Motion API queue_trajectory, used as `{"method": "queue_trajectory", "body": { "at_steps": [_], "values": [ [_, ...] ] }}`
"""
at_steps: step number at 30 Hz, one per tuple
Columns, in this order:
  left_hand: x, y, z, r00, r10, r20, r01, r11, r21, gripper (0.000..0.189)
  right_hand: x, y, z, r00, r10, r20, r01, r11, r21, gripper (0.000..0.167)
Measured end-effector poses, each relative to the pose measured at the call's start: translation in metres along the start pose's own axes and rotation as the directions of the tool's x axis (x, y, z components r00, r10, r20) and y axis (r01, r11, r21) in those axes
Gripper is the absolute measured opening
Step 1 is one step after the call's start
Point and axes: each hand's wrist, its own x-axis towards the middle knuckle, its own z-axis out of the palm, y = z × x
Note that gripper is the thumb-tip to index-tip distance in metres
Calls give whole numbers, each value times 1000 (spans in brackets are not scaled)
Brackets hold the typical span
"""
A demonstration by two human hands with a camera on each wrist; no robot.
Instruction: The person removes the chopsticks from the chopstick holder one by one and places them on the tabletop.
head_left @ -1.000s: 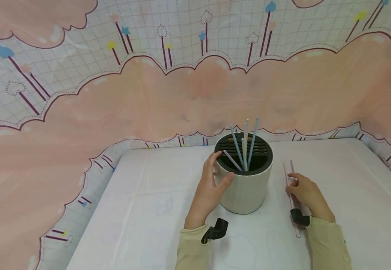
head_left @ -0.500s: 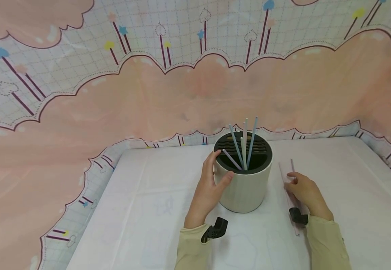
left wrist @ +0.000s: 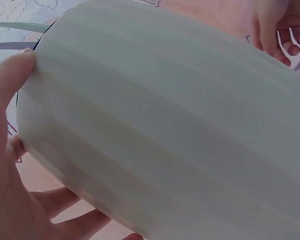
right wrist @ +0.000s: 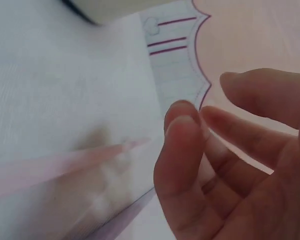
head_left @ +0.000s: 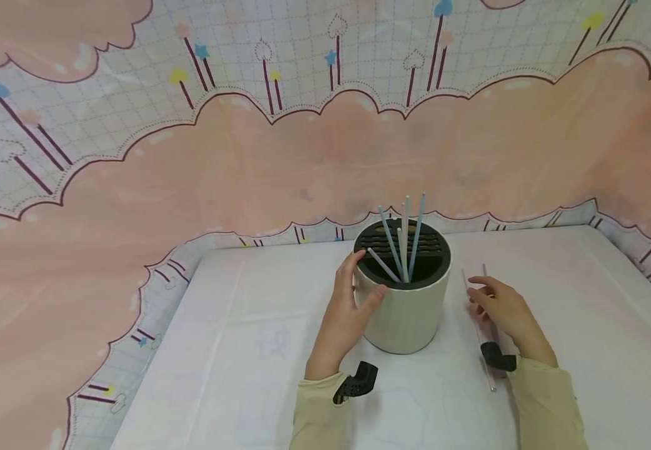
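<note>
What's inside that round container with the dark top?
Thin sticks, blue, purple and pale, poke out of the container; their lower ends and its bottom are hidden inside.

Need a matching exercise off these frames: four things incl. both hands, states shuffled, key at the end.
Column one:
1. left hand
2. right hand
3. container
4. blue sticks

Column two:
A. beside the pink stick
B. upright or leaning inside the opening
C. pale outside, dark on top
D. gripping the container

Pairs: 1-D, 2-A, 3-C, 4-B
</note>
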Motion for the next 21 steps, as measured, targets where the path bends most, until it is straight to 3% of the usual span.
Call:
{"method": "queue_trajectory", "body": {
  "at_steps": [6, 14, 21],
  "values": [
    [0, 0, 0, 1000, -10, -3, 10, 1000, 7, 66, -3, -8, -2, 993, -78, -86, 83, 995, 62, 52],
    [-1, -1, 1, 1000, 12, -12, -12, 1000, 4, 66, -14, -29, -6, 954, -179, -242, 211, 971, 110, 43],
    [-2, 0, 1, 1000, 11, -9, -11, 1000, 1, 65, -25, -52, -2, 915, -288, -284, 342, 925, 166, 37]
  ]
}}
